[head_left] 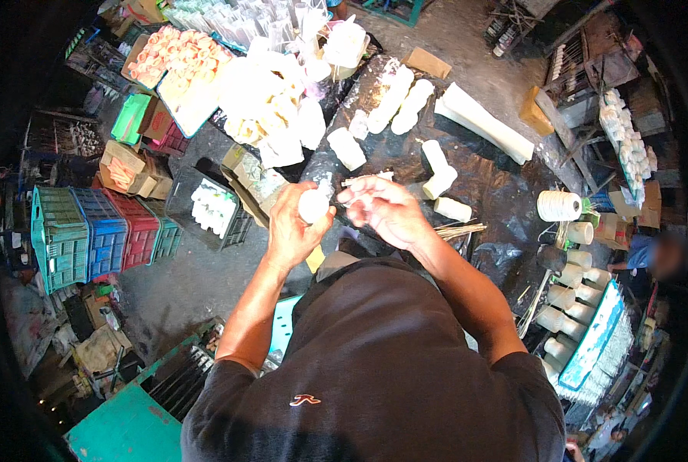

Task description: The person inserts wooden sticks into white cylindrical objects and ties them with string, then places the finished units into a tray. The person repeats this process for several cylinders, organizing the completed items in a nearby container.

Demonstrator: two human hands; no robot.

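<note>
The left hand [292,219] is wrapped around a round white piece [313,206], holding it in front of the chest. Just beside it, the right hand [386,212] is half open, fingers loosely curled; whether they pinch anything thin I cannot tell. A pale cylinder [452,209] lies near on the black sheet [505,185].

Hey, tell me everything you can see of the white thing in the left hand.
The white thing shows a smooth-looking, rounded, brightly lit end turned up toward the camera; its material and lower part can't be made out. The left hand grips it around the sides. The right hand is close on its right.
</note>
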